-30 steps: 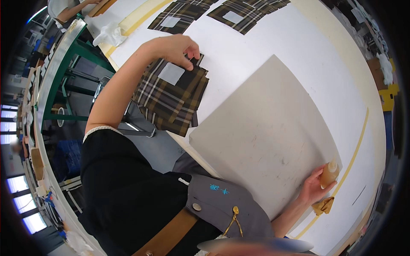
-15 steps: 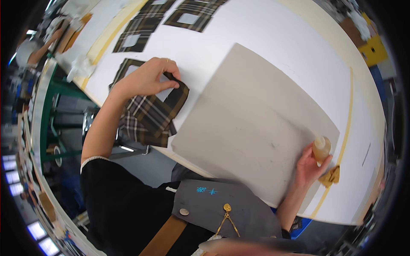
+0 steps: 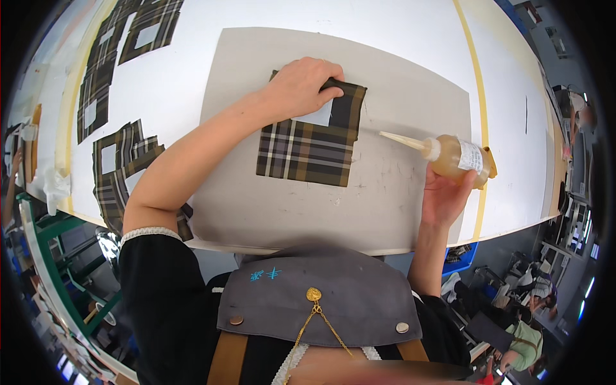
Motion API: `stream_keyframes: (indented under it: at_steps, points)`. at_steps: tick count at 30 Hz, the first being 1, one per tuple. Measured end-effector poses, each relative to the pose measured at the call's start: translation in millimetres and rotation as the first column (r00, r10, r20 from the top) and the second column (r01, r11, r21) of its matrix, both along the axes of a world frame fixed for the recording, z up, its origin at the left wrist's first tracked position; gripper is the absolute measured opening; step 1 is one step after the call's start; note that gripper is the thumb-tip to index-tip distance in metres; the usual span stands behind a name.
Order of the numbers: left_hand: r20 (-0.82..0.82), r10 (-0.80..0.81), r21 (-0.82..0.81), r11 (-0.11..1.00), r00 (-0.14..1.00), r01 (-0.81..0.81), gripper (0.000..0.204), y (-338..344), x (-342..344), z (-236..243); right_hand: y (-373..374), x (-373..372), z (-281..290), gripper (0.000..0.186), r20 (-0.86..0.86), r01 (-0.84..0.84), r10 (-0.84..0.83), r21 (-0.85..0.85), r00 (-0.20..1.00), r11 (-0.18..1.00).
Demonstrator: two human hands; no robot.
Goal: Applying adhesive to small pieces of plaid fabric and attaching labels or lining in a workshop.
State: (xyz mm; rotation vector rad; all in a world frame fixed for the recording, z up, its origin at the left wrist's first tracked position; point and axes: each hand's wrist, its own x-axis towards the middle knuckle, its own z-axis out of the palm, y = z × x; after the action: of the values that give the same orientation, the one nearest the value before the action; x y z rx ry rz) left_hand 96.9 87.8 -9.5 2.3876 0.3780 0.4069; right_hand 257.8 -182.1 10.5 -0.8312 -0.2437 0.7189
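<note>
A dark plaid fabric piece [image 3: 305, 153] with a pale patch [image 3: 316, 118] near its top lies on a grey board [image 3: 269, 215] in front of me. My left hand [image 3: 300, 90] is over its upper edge, with thumb and fingers closed on the cloth there. At the right, my right hand [image 3: 447, 197] is wrapped round a squeeze bottle [image 3: 452, 156] of amber liquid. The bottle is tilted onto its side, and its long pale nozzle [image 3: 404, 140] points left toward the fabric, apart from it.
More plaid pieces [image 3: 122, 183] are stacked at the left beside my forearm, and others [image 3: 151, 32] lie in the far left. Yellow tape [image 3: 473, 51] runs along the white table [image 3: 385, 22]. A blue bin [image 3: 463, 256] is below the table's near right edge.
My left hand has brought a plaid piece from the left pile onto the grey board. The bottle in my right hand has gone from upright to tilted, nozzle leftward. The view has shifted.
</note>
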Motion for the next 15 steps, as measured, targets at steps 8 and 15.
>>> stream_keyframes:
  at_steps: [8,15]
  points:
    - [0.076,-0.197,0.171,0.968,0.977,0.182,0.04,-28.9,-19.3,7.4,-14.0,-21.2,-14.8,0.062,0.506,0.192,-0.05,-0.234,0.861,0.953]
    - [0.047,-0.23,0.246,0.946,0.972,0.212,0.044,-38.9,-27.8,-8.5,-10.8,-26.7,-19.4,0.065,0.591,0.233,-0.015,-0.294,0.807,0.927]
